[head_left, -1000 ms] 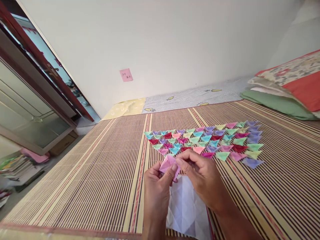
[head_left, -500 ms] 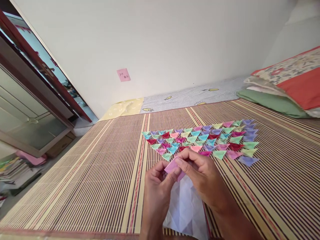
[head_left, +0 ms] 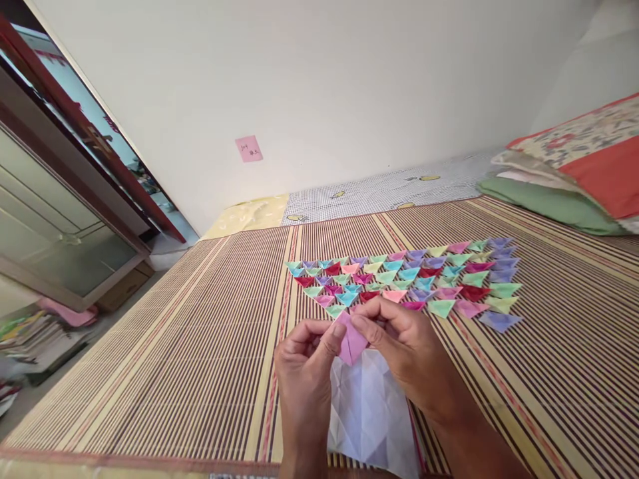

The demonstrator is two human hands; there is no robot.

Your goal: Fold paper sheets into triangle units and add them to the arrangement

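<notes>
A small folded pink paper (head_left: 352, 346) is held up between both hands, its pointed end facing me and a seam running down its middle. My left hand (head_left: 310, 362) pinches its left edge between thumb and fingers. On the right edge, my right hand (head_left: 397, 346) does the same, thumb on top. Below them lies a creased whitish sheet of paper (head_left: 372, 412), partly covered by my right forearm. Just beyond my hands, rows of folded paper triangles (head_left: 441, 308) in many colours rest on the mat; my fingers hide some of the front row.
The striped bamboo mat (head_left: 190, 359) spreads under everything. Folded bedding (head_left: 559, 199) is piled at the back right. A pink note (head_left: 248, 148) sticks to the white wall. On the left are a door (head_left: 64, 226) and stacked papers (head_left: 32, 342).
The pink paper has been turned so its flat face with the seam shows towards me. My left hand has shifted slightly left, and its thumb now lies on the paper's left side.
</notes>
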